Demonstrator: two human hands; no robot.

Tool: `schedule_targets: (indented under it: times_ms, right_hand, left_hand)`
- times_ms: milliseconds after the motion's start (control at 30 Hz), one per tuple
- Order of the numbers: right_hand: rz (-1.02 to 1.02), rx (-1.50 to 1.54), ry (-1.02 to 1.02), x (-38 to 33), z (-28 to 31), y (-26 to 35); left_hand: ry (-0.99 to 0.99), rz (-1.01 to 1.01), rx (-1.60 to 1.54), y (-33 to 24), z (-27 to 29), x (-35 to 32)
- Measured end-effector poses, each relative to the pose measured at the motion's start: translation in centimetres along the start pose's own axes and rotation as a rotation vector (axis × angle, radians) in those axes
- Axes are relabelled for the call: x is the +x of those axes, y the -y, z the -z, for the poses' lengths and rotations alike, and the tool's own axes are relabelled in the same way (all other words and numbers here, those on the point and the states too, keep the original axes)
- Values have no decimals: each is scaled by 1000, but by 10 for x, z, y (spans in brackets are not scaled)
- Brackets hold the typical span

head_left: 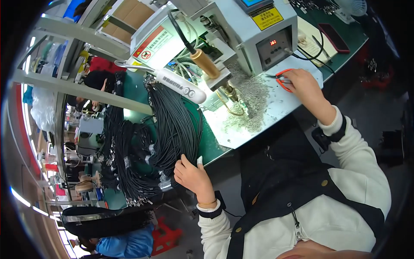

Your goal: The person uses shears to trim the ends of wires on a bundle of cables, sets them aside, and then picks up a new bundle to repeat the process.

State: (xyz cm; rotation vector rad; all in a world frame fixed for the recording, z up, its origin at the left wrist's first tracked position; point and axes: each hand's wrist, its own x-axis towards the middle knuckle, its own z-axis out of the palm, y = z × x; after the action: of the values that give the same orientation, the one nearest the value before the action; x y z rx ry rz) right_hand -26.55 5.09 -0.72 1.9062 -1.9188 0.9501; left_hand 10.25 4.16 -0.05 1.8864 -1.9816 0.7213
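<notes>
Cables: we've got a big bundle of black cables (174, 125) draped over the green bench (211, 149) in the middle of the frame, hanging off its front edge.
Left hand: our left hand (192, 176) sits at the lower centre, fingers curled loosely round the bottom strands of that bundle, thumb sticking up. Looks like a light hold, not a fist.
More cables: another heap of black cables (125, 159) lies just left of ours, metal ends poking out at the bottom.
Right hand: our right hand (304, 86) is up in the upper right, closed on a pair of red-handled pliers (281, 77) resting on the white plate (276, 108).
Scraps: a spread of small grey metal bits (252, 101) covers that plate, just left of the pliers.
Machine: the grey machine (254, 34) with a small red display sits behind the plate, top centre, with a brass-coloured tool (207, 64) angled down in front of it.
Lamp: a white lamp bar (181, 86) lies between the bundle and the tool.
Sleeves: white, with dark cuffs.
Lower left: someone in blue (125, 244), mostly cut off.
</notes>
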Motion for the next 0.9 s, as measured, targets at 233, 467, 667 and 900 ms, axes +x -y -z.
schedule_targets:
  times_ms: [233,467,667,900]
  right_hand:
    - [-100,-303,209,11,-10,1]
    - [-216,186,162,2,35,-13]
    - [-289,1479,537,-22,76,39]
    - [-360,1828,755,-30,54,113]
  left_hand:
    - [177,122,64,-16,-1,15]
    - [-203,20,-434,-32,19,1]
    - [569,-98,-1458,-67,39,-30]
    - [1280,165,-2155,-81,55,-24]
